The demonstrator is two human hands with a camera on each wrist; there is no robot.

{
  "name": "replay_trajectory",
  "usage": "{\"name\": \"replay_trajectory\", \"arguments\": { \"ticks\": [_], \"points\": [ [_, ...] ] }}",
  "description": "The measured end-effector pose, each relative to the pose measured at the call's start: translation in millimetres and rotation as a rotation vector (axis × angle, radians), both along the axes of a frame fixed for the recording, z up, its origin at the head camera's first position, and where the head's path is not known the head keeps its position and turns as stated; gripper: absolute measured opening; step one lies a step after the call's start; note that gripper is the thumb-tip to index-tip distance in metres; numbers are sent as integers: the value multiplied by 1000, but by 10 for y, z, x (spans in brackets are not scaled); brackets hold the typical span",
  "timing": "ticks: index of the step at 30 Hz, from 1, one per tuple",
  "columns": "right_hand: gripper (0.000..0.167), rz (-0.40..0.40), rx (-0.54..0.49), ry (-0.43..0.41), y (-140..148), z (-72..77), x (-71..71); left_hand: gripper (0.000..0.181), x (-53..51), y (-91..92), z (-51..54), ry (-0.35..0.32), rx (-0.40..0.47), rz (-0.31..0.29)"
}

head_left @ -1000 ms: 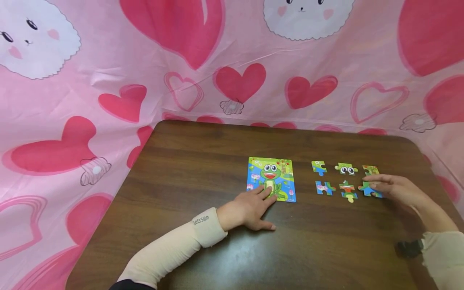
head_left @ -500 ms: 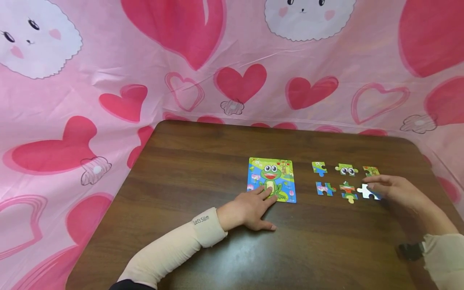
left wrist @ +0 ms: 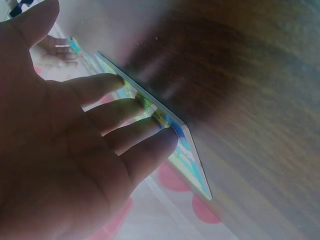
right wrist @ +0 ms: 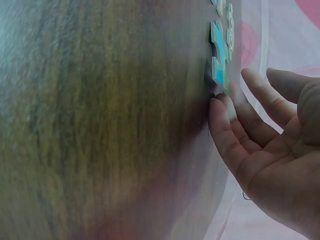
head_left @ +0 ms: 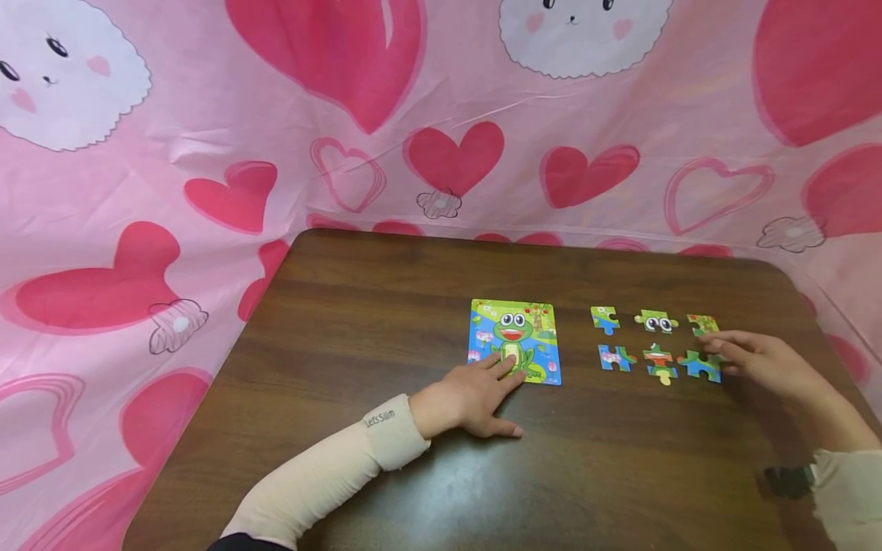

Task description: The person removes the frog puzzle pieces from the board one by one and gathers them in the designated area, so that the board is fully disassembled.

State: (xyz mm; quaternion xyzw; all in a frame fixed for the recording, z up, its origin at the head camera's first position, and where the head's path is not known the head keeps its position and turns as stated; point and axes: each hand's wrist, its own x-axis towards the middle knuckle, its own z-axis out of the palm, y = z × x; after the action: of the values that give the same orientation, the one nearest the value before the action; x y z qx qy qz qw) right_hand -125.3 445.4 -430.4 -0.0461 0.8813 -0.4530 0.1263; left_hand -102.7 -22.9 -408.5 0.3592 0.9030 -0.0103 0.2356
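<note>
Head view showed me the left hand (head_left: 474, 396) with straight, parted fingers over the near edge of the frog picture card (head_left: 513, 325), well in from the left edge of the wooden table (head_left: 372, 306), and the right hand (head_left: 772, 367) loosely bent, gripping nothing I could see, beside the near-right jigsaw piece (head_left: 703, 367), toward the table's right edge. I judged a light fingertip touch best, sparing the other pieces (head_left: 615, 358). Beyond the rounded far corners hung a pink heart-printed cloth (head_left: 537, 99).

The lower-right puzzle piece (head_left: 703, 363), white a moment ago, shows green-blue.
</note>
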Motion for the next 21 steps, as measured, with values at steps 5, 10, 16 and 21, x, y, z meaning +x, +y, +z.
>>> {"name": "replay_trajectory", "arguments": {
  "ticks": [5, 10, 16, 21],
  "points": [
    [32, 17, -73, 9, 52, -22, 4, 88, -2, -3, -20, -3, 4, 1],
    [31, 2, -77, 3, 39, -2, 13, 87, -5, -13, -22, -11, 15, 6],
    [24, -58, -80, 29, -54, 65, 24, 83, -6, -41, -15, -11, 33, 13],
    [27, -42, -111, 48, -208, 135, 21, 83, -1, -43, -20, -2, 37, -2]
  ]
}}
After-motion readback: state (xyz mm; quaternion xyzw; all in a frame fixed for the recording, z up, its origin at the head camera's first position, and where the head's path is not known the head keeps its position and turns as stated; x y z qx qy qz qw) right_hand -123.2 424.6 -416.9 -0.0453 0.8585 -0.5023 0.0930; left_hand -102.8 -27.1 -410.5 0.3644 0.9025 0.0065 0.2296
